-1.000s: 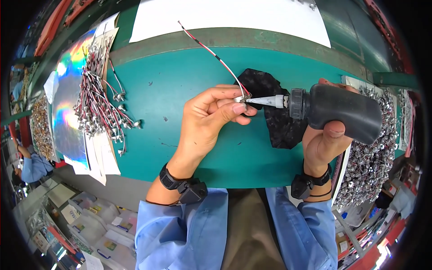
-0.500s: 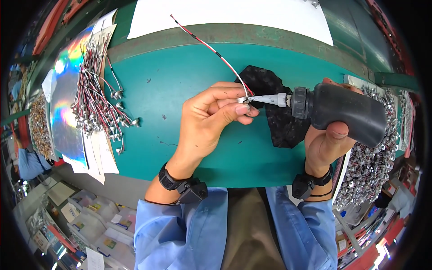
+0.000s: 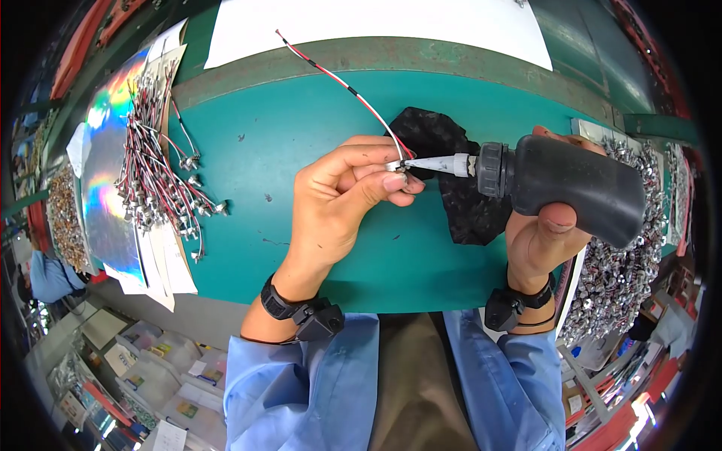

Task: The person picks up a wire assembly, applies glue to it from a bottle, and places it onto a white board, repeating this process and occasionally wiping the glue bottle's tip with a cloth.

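Thumb and fingertips of my left hand [image 3: 327, 203] pinch a small silvery part [image 3: 395, 166], mostly covered by the fingers. From it a red and white wire lead [image 3: 338, 80] with black bands rises toward the far left. My right hand [image 3: 545, 237] is wrapped round a dark squeeze bottle [image 3: 579, 188], which is tipped nearly sideways. The bottle's pale tapered nozzle [image 3: 436, 163] points left, its tip at the small part; whether anything flows out cannot be made out. A crumpled black cloth [image 3: 474, 207] lies on the green mat beneath the nozzle.
Bunched wired parts [image 3: 154, 165] lie on a shiny silver sheet [image 3: 105, 203] at the left. Many metal parts [image 3: 609, 293] are heaped at the right. A raised green edge [image 3: 301, 60] crosses the far side, with a white sheet [image 3: 376, 22] beyond it.
My left hand, the wired part and the nozzle tip have shifted slightly left together. The bottle is still in my right hand, almost unchanged in place.
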Demonstrator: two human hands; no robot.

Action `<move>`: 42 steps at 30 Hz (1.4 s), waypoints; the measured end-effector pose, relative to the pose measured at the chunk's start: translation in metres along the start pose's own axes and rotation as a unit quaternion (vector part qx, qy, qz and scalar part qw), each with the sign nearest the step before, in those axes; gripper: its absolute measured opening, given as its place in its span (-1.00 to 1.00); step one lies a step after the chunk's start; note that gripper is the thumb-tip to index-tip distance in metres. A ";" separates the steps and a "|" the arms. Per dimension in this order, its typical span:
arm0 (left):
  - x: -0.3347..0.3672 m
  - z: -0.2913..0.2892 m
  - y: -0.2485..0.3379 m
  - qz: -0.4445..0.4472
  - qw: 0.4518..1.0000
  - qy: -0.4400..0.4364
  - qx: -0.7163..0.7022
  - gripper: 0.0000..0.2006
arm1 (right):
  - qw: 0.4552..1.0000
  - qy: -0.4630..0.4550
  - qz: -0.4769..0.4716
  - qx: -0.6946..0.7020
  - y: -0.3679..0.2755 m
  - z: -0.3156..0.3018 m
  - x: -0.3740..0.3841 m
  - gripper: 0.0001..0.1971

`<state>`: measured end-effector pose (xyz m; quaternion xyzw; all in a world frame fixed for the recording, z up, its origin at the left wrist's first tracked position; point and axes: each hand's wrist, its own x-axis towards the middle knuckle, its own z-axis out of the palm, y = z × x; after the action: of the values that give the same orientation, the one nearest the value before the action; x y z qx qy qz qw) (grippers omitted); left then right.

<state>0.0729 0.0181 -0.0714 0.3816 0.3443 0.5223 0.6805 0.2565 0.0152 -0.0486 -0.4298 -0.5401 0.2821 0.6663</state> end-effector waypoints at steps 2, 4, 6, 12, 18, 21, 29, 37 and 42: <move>0.000 0.001 -0.001 0.006 1.000 0.010 0.008 -0.84 | 1.000 0.007 -0.001 0.001 0.000 -0.001 0.000 -0.30; 0.000 0.002 -0.001 0.008 1.000 0.015 0.012 -0.84 | 1.000 0.002 0.006 0.004 -0.001 -0.001 0.000 -0.31; 0.000 0.002 -0.002 0.011 1.000 0.014 0.010 -0.84 | 1.000 -0.009 0.021 0.009 -0.002 -0.001 0.001 -0.31; 0.001 0.001 -0.001 0.008 1.000 0.009 0.013 -0.83 | 1.000 -0.007 0.014 0.010 -0.001 -0.002 0.001 -0.32; 0.001 -0.001 -0.002 0.010 1.000 0.004 -0.002 -0.83 | 1.000 -0.024 0.018 0.004 -0.001 -0.004 0.002 -0.33; 0.001 -0.001 -0.002 0.009 1.000 0.003 -0.004 -0.83 | 0.999 -0.022 0.024 0.008 -0.002 -0.004 0.003 -0.33; 0.001 0.000 -0.001 0.004 1.000 -0.003 -0.018 -0.82 | 1.000 0.001 0.008 0.004 -0.002 -0.003 0.002 -0.32; 0.003 -0.001 0.001 0.014 1.000 0.003 0.013 -0.81 | 1.000 -0.005 0.020 0.021 -0.003 -0.004 0.008 -0.34; 0.003 -0.003 0.018 0.049 0.999 0.009 0.014 -0.79 | 1.000 0.023 -0.004 -0.018 -0.002 -0.008 0.032 -0.48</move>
<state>0.0625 0.0242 -0.0570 0.4031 0.3388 0.5533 0.6454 0.2728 0.0390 -0.0315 -0.4461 -0.5310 0.2600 0.6719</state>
